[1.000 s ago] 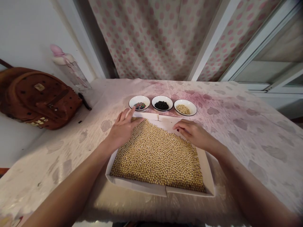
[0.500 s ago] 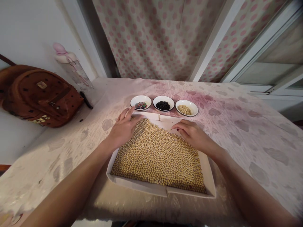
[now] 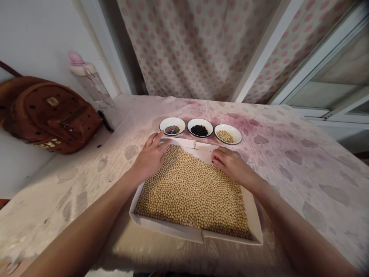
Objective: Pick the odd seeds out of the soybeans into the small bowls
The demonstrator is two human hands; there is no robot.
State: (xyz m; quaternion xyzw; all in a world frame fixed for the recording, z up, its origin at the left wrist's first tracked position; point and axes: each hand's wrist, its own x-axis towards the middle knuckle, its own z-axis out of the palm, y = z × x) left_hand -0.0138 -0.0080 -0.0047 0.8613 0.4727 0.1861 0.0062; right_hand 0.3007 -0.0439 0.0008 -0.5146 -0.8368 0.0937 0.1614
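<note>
Far left on the desk (image 3: 302,181), your brown studded backpack (image 3: 49,115) lies slumped against the wall, with a clear water bottle (image 3: 89,82) with a pink top just beside it.

Your left hand (image 3: 150,157) lies flat and open, fingers spread, over the far left corner of the white cardboard tray (image 3: 167,231). It holds nothing, and its palm rests on the soybeans (image 3: 190,192) that fill the tray, which sits right in front of you.

Just past the tray's far edge stand three small white bowls in a row: the left bowl (image 3: 172,126) holds multicoloured beads or beans, the middle bowl (image 3: 200,127) black beans and the right bowl (image 3: 224,134) a few soybeans.

Your right hand (image 3: 230,165) rests with its fingers loosely curled at the far right of the tray, touching the bare strip of cardboard and the beans, with nothing visible in its grip.
</note>
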